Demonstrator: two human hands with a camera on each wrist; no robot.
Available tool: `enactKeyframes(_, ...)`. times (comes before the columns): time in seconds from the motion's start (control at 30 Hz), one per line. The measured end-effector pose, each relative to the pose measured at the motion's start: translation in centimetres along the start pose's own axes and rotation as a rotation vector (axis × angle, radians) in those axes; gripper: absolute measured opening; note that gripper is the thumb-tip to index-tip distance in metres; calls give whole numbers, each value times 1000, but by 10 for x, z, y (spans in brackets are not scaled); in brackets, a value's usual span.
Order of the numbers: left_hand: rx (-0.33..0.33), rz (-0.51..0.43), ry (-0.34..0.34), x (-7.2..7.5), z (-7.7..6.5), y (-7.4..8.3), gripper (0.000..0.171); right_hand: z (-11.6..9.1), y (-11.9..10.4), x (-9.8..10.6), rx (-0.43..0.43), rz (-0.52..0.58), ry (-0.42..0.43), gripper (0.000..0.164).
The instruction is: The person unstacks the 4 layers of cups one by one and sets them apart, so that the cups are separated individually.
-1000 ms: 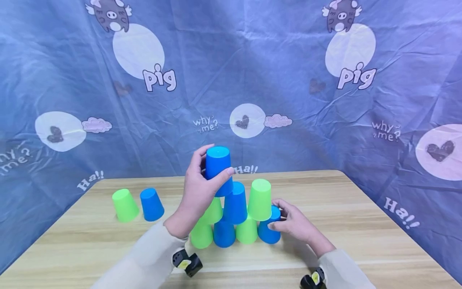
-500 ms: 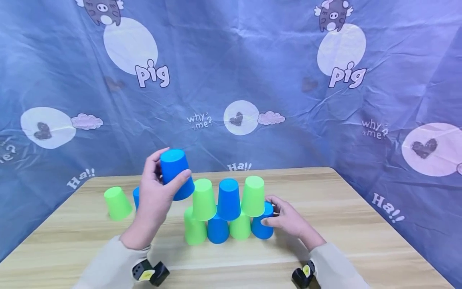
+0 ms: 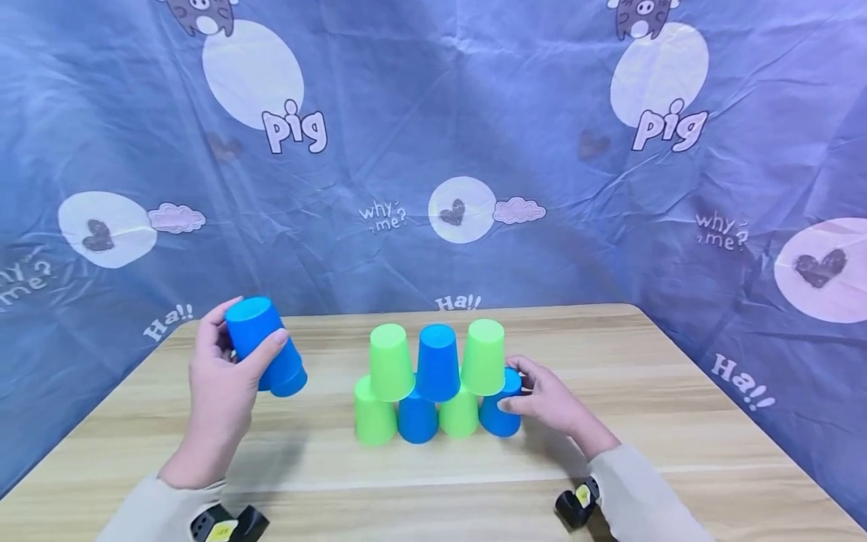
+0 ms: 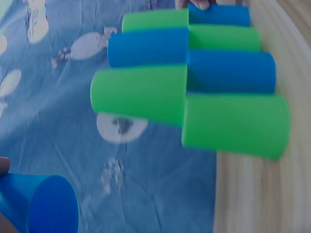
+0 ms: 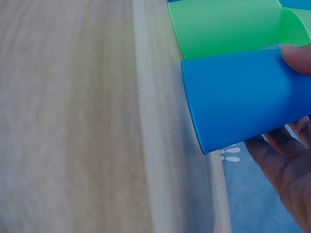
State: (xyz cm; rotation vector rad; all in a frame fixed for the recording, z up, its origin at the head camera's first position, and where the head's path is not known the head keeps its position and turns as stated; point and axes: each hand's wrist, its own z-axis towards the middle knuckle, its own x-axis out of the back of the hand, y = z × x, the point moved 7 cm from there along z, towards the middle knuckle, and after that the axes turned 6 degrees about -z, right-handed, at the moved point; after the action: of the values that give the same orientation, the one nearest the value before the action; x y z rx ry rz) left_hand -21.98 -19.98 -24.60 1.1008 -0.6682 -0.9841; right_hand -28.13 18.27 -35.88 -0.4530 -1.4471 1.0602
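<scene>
My left hand (image 3: 223, 384) holds an upside-down blue cup (image 3: 256, 331), tilted, in the air at the left. The open mouth of that blue cup (image 4: 53, 204) shows in the left wrist view. Beyond it, a second blue cup (image 3: 291, 380) is mostly hidden. My right hand (image 3: 552, 399) grips the blue cup (image 5: 238, 99) at the right end of the stack's bottom row, thumb on one side and fingers on the other. Upside-down cups form two rows: on top are a green cup (image 3: 390, 363), a blue cup (image 3: 438, 363) and another green cup (image 3: 484, 357).
The bottom row alternates green and blue, starting with a green cup (image 3: 375, 412) at the left. All stand on a wooden table (image 3: 420, 497). Behind its far edge hangs a blue printed cloth (image 3: 379, 90).
My left hand has carried the blue cup leftward from above the stack to the table's left side, covering the green cup there. The right hand keeps its grip at the stack's right end.
</scene>
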Motion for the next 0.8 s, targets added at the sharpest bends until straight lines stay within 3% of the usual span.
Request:
enactKeyframes(0.13,39,10,75,23,5,-10,64,0,-1,2,-3,2,-4,53)
enactKeyframes(0.4,95,-72,215,63,13,-26,67,2,-1,2,-9,-6,-16,53)
enactKeyframes(0.8,182,-61,345,100,22,-51,65,3,-2,3,4,2,-21,54)
